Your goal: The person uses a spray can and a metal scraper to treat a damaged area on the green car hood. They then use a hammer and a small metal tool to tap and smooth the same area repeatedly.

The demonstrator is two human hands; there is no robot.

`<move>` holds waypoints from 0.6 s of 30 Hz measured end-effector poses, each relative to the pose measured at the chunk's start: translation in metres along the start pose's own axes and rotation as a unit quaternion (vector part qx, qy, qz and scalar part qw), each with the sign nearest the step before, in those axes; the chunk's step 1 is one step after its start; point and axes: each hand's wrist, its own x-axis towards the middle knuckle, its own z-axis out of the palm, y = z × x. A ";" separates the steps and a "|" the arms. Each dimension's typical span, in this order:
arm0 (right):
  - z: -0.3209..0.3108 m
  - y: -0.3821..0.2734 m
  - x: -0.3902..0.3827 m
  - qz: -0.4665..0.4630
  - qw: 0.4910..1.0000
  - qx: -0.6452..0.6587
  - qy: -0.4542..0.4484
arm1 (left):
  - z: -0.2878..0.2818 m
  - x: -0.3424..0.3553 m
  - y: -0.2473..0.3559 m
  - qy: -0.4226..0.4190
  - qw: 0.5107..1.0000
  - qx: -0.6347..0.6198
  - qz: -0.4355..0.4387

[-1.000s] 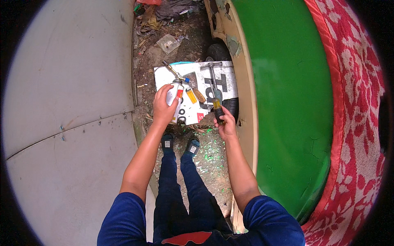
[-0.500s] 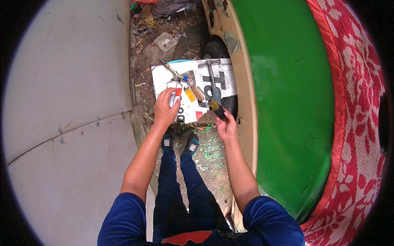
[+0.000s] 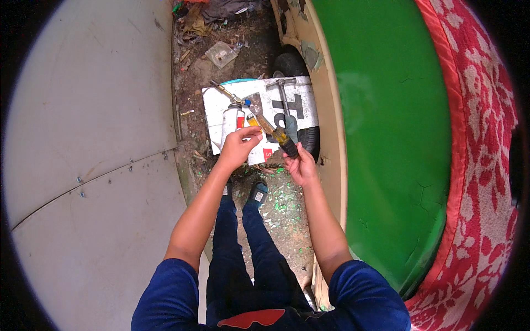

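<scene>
My right hand (image 3: 301, 167) is wrapped round a tool's yellow and black handle (image 3: 286, 143), which looks like a screwdriver's; its tip cannot be made out. Over the near part of the white printed board (image 3: 218, 107), my left hand (image 3: 240, 148) has its fingers stretched rightward, thumb apart, holding nothing visible. Just beyond those fingers are a yellow lighter (image 3: 253, 121), partly covered, and a scraper with a brown handle (image 3: 265, 124). A white and red gas can (image 3: 233, 120) with a brass blow-torch head (image 3: 227, 91) stands beside the left hand. Farther right lies a T-shaped metal tool (image 3: 284, 96).
A grey metal panel (image 3: 99, 110) rises on the left. At right are a beige frame (image 3: 329, 143), a green padded surface (image 3: 392, 138) and a red patterned cloth (image 3: 480, 138). A dark tyre-like object (image 3: 309, 144) sits beside the board. Green flakes (image 3: 284, 204) litter the ground.
My left hand has come off the gas can and shifted right, toward the lighter. The handle in my right hand has moved slightly left and nearer the left hand.
</scene>
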 end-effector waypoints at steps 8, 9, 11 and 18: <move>0.011 -0.011 0.005 0.031 0.996 -0.078 0.025 | 0.009 -0.004 0.007 -0.102 0.987 -0.118 -0.037; 0.011 -0.011 0.005 0.038 0.996 -0.084 0.007 | 0.011 -0.005 0.008 -0.102 0.983 -0.143 -0.052; 0.015 -0.013 0.005 0.045 0.995 -0.092 0.002 | 0.013 -0.007 0.010 -0.097 0.977 -0.177 -0.066; 0.024 -0.021 0.009 0.056 0.984 -0.163 0.039 | 0.014 -0.007 0.002 -0.069 0.979 -0.185 -0.048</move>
